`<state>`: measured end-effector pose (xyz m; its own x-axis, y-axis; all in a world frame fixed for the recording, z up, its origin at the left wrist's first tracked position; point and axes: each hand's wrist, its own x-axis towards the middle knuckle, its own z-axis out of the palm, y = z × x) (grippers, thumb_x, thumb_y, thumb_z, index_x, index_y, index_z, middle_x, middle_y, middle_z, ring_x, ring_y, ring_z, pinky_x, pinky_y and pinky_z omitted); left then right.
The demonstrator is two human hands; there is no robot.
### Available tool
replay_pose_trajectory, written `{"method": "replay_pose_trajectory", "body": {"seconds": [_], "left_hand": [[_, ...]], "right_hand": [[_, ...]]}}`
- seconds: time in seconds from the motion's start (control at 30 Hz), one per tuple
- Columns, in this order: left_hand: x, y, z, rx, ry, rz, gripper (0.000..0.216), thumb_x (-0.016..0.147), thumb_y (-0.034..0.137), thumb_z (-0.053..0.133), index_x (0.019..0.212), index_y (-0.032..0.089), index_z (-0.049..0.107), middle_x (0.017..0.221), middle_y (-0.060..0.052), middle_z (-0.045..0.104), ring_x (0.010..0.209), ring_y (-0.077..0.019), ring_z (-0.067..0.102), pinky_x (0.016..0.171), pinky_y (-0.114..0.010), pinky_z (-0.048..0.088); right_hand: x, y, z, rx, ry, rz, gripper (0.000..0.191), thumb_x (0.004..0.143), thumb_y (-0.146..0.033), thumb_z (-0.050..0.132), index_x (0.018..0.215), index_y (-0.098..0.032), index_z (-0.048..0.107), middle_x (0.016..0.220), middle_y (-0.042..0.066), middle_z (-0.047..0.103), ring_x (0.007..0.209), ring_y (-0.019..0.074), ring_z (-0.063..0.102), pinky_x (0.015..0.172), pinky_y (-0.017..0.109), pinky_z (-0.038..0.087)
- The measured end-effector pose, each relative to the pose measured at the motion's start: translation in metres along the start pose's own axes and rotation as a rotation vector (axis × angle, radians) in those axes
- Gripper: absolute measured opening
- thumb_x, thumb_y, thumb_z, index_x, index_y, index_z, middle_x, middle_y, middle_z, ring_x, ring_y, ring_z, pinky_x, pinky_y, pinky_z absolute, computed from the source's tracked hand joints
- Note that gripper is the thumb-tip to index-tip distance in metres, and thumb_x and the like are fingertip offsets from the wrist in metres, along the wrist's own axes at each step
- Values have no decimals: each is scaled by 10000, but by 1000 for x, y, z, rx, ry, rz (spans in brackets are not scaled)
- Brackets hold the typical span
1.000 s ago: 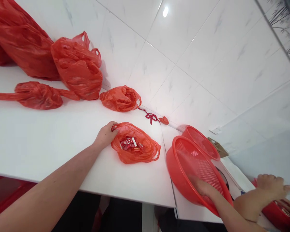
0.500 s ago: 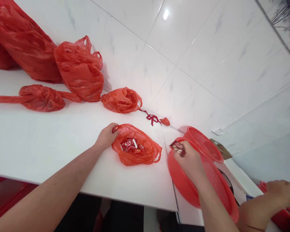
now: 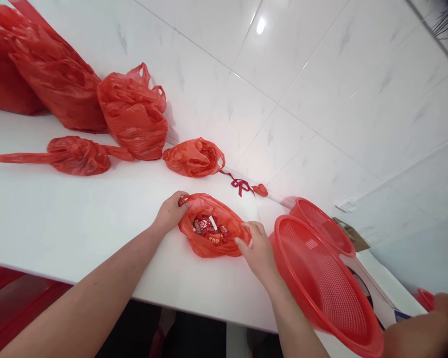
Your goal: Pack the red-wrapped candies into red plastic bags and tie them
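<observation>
Head view — left hand pinching rim of thin red plastic bag of small red packets, right hand fingers spread at its other edge — flimsy film could slip or tear, spilling packets on white tabletop.

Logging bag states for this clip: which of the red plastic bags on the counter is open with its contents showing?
The small red bag between both hands, nearest the counter edge: small red packets show inside. The others are bunched or knotted.

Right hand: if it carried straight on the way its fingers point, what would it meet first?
The right hand points up-left into the open red bag, so it would probably meet the wrapped packets inside first; depth is uncertain.
</observation>
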<state>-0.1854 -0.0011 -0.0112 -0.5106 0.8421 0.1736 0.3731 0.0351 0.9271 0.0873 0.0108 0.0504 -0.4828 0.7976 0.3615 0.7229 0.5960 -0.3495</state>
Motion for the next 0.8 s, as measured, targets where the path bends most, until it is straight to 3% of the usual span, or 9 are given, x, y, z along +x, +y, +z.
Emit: {"method": "replay_pose_trajectory", "body": {"seconds": [0.17,0.3,0.37,0.47,0.57,0.8], "left_hand": [[0,1,-1,-1,-29,-1,297,758,327,498,1032,244,578,909,2,667,789,-170,612,711,-268,469],[-1,1,0,26,-26,8,310,756,342,497,1039,247,582,921,0,670,805,-181,617,734,-281,466],[-1,1,0,32,-25,8,315,752,347,500,1038,243,584,911,-2,671,792,-183,619,735,-286,466],[-2,2,0,38,-29,2,320,747,347,505,1037,239,583,909,-6,672,776,-184,620,725,-289,467],[-2,4,0,48,-26,-2,328,740,347,509,1039,237,584,919,-11,672,780,-189,621,715,-291,470],[-3,5,0,87,-23,-4,349,736,356,513,1056,234,580,921,-16,674,784,-194,624,704,-295,476]], "right_hand": [[-57,10,-4,-227,206,-81,268,845,-231,498,1107,-234,551,1346,122,385,1295,278,340,1021,499,367],[-92,19,-34,-453,502,-95,238,841,-293,536,1041,-182,599,1315,160,435,1303,338,326,1005,555,348],[-107,31,-49,-552,579,-34,297,847,-346,529,1045,-140,609,1273,186,485,1266,363,373,980,562,363],[-130,48,-57,-639,436,40,372,891,-345,451,1150,-111,578,1125,176,602,1067,319,543,877,493,452],[-155,54,-46,-636,267,34,394,926,-274,377,1273,-134,502,1028,126,661,876,232,621,750,368,508],[-181,45,-20,-636,193,25,425,931,-291,353,1332,-211,466,1125,116,638,938,236,626,712,338,507]]}}
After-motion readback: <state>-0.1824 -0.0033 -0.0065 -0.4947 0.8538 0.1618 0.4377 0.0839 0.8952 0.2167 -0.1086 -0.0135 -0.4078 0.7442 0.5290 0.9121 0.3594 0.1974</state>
